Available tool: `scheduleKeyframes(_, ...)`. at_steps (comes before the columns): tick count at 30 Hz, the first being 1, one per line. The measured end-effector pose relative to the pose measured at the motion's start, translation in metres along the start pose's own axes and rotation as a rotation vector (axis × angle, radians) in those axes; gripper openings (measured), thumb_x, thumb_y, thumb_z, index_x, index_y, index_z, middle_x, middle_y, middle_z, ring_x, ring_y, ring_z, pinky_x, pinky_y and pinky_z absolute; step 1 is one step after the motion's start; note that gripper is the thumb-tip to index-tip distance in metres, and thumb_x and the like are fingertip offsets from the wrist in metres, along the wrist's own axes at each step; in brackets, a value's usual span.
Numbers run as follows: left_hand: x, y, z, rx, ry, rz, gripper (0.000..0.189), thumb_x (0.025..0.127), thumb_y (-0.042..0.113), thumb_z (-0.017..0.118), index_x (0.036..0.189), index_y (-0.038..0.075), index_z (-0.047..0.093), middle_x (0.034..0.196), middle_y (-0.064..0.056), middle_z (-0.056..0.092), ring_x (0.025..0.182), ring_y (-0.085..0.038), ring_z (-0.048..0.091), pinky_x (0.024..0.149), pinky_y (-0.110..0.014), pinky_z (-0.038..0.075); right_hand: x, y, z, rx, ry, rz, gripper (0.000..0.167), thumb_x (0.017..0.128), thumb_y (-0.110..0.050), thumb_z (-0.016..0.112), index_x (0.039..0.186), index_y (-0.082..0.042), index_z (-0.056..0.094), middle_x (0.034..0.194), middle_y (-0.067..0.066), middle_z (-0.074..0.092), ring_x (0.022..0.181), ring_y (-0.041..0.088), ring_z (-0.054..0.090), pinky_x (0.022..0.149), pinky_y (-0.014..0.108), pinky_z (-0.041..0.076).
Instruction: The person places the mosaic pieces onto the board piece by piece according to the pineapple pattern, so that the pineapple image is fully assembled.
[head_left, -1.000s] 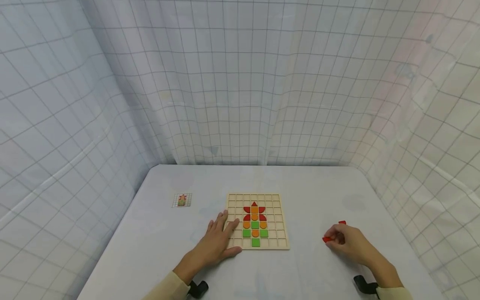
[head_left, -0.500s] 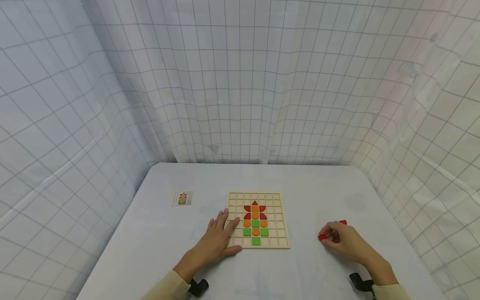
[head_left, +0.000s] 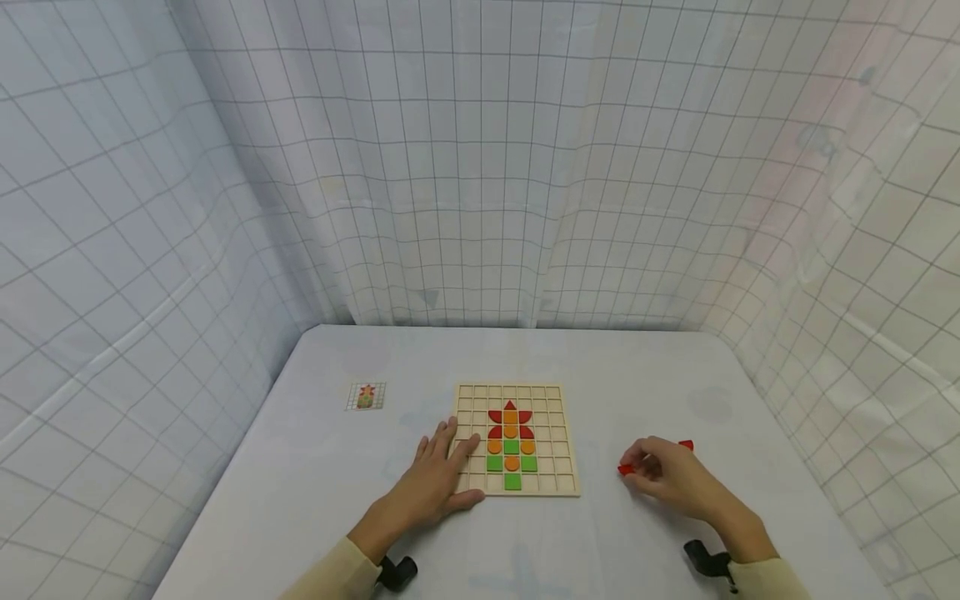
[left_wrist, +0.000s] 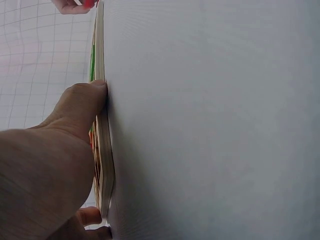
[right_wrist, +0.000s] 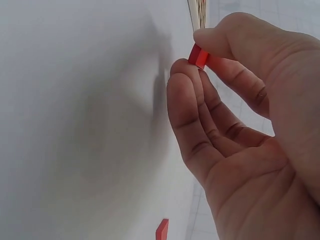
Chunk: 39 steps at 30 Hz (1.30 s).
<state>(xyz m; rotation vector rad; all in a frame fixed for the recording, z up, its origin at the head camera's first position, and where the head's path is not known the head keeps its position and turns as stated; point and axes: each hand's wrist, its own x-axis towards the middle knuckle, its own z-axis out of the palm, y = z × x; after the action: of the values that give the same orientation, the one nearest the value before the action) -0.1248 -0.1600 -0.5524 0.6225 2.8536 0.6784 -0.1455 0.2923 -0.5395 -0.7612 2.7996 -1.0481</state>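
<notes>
My right hand point(head_left: 667, 477) pinches a small red block point(right_wrist: 200, 56) between thumb and fingertip, over the table to the right of the wooden grid board point(head_left: 556, 434). My left hand point(head_left: 429, 487) rests spread along the board's left side, its thumb at the front edge and its fingers at the left edge. Coloured tiles form a figure on the board: a red triangle point(head_left: 510, 406) at the top, curved red tiles, orange squares and discs, and several green squares point(head_left: 512, 482) below. Behind the right hand a second red block point(head_left: 686, 445) lies on the table.
A small printed card point(head_left: 366, 397) with a similar coloured figure on a grid lies on the white table point(head_left: 322, 475), left of the board. White checked curtains point(head_left: 495, 167) enclose the table at the back and both sides.
The right hand has moved left, toward the board, carrying the red block. The left hand and the tiles stay as they were, apart from a slight shift of the whole view.
</notes>
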Motion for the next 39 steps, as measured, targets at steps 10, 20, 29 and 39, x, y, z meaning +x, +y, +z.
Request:
scheduleKeyframes(10, 0.000, -0.001, -0.002, 0.008, -0.002, -0.012, 0.094, 0.105, 0.055, 0.086, 0.177, 0.010, 0.047, 0.190, -0.033, 0.025, 0.179, -0.056, 0.023, 0.142, -0.080, 0.026, 0.020, -0.014, 0.016, 0.041, 0.025, -0.114, 0.022, 0.100, 0.000, 0.088, 0.113, -0.016, 0.080, 0.110, -0.003, 0.084, 0.093, -0.003, 0.073, 0.081, 0.024, 0.067)
scheduleKeyframes(20, 0.001, -0.001, 0.001, 0.006, 0.002, -0.018, 0.094, 0.103, 0.056, 0.087, 0.177, 0.012, 0.048, 0.190, -0.032, 0.025, 0.179, -0.055, 0.024, 0.142, -0.078, 0.027, 0.039, -0.033, 0.029, 0.066, -0.024, -0.128, 0.022, 0.101, -0.001, 0.087, 0.116, -0.015, 0.079, 0.115, -0.002, 0.082, 0.095, 0.001, 0.072, 0.083, 0.025, 0.067)
scheduleKeyframes(29, 0.002, -0.003, 0.004, 0.008, -0.002, -0.017, 0.094, 0.104, 0.056, 0.086, 0.177, 0.012, 0.048, 0.190, -0.031, 0.025, 0.179, -0.055, 0.024, 0.142, -0.078, 0.026, 0.050, -0.046, 0.042, 0.102, -0.080, -0.173, 0.018, 0.102, -0.005, 0.087, 0.117, -0.014, 0.081, 0.112, -0.002, 0.080, 0.094, 0.001, 0.070, 0.083, 0.024, 0.066)
scheduleKeyframes(39, 0.001, -0.003, 0.004, 0.010, 0.003, -0.010, 0.094, 0.104, 0.057, 0.085, 0.177, 0.012, 0.048, 0.190, -0.032, 0.026, 0.179, -0.055, 0.024, 0.142, -0.079, 0.027, 0.062, -0.057, 0.056, 0.099, -0.166, -0.116, 0.018, 0.103, -0.011, 0.089, 0.118, -0.020, 0.083, 0.112, -0.007, 0.077, 0.096, 0.000, 0.066, 0.086, 0.020, 0.062)
